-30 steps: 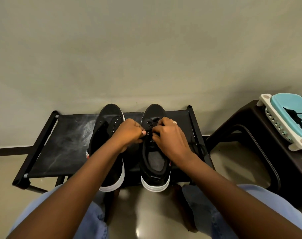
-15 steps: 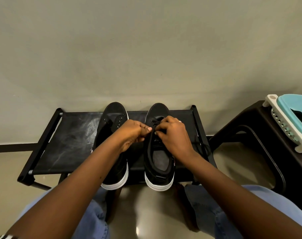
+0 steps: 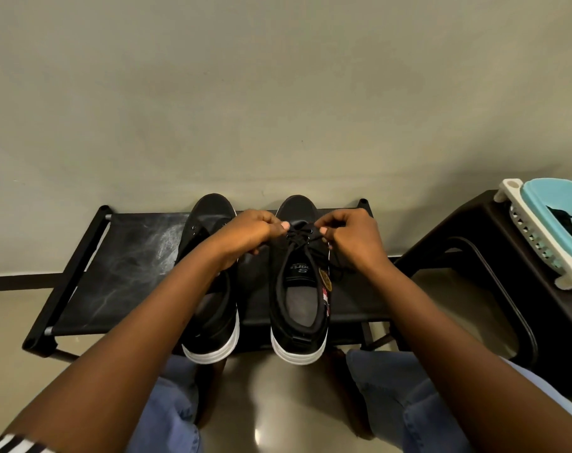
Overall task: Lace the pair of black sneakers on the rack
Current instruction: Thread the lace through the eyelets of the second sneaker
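On the rack [image 3: 121, 276], two sneakers [image 3: 299, 289] are stood side by side near its right end, heels over the front edge. The lace [image 3: 302, 235] of the right one is pinched by the left hand [image 3: 248, 235] and right hand [image 3: 351, 238]. Both ends are best drawn evenly taut before the next eyelets. A stool [image 3: 494, 256] with a basket [image 3: 546, 223] stands right, clear of the work.

On the tongue label inside the right sneaker [image 3: 299, 282] you can read a large white "S" with a smaller line of letters above it, upside down from your viewpoint; that line looks like part of "SPORT", though it is too small to be sure. The round yellow patch [image 3: 324, 276] on its side carries marks too blurred to read.
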